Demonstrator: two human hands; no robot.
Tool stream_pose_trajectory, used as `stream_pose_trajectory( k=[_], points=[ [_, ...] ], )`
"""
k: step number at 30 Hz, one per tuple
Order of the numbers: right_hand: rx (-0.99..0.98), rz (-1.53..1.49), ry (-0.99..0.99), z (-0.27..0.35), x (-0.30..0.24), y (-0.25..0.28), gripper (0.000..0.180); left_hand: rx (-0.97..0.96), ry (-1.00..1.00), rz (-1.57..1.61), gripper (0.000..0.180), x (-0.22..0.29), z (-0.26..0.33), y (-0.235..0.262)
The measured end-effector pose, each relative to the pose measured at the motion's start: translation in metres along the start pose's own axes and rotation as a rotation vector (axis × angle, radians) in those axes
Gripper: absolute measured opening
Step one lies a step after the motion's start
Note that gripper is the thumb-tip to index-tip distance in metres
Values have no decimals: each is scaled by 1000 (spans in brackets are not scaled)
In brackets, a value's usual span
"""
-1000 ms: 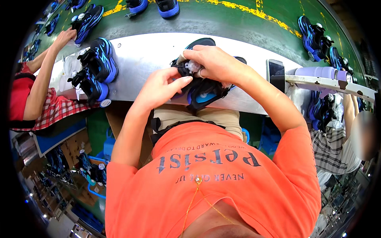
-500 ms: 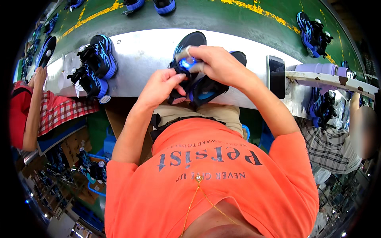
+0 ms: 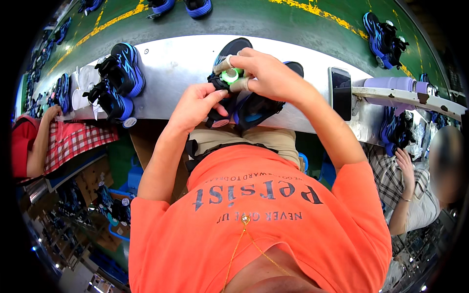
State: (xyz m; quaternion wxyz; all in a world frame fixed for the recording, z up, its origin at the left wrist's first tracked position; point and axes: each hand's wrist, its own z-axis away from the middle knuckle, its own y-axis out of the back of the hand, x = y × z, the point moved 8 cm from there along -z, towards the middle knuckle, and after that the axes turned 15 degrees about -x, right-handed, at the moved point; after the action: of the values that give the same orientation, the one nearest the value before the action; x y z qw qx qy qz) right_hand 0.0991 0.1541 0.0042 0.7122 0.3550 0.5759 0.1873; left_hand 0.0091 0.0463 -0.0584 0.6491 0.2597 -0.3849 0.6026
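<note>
My left hand [image 3: 198, 105] grips the near side of a black and blue sports shoe [image 3: 222, 95] that rests on the metal workbench [image 3: 176, 63]. Over the same shoe, my right hand [image 3: 266, 73] pinches a small round green-glowing part [image 3: 229, 76] on its upper. Several of the right hand's fingertips are wrapped in tape. A second shoe of the pair [image 3: 261, 105] lies right beside the first, under my right wrist.
Two more black and blue shoes [image 3: 117, 80] stand at the bench's left. A dark phone [image 3: 341, 93] lies on the right, next to a lilac cylinder [image 3: 391, 84]. Co-workers sit at the left [image 3: 49, 141] and right [image 3: 415, 190]. More shoes [image 3: 383, 31] lie on the green belt behind.
Both hands have shifted the shoe a little away from me, and the round part under my right fingers now shows green. The co-worker's arm at the left has drawn back from the bench.
</note>
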Motion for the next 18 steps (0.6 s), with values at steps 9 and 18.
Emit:
stream_pose_trajectory(
  k=[9, 18],
  points=[
    [3, -257, -230, 44, 32, 42, 30, 261, -109, -439, 28, 56, 27, 20],
    [119, -164, -327, 93, 22, 5, 34, 110, -551, -966, 27, 98, 3, -9]
  ],
)
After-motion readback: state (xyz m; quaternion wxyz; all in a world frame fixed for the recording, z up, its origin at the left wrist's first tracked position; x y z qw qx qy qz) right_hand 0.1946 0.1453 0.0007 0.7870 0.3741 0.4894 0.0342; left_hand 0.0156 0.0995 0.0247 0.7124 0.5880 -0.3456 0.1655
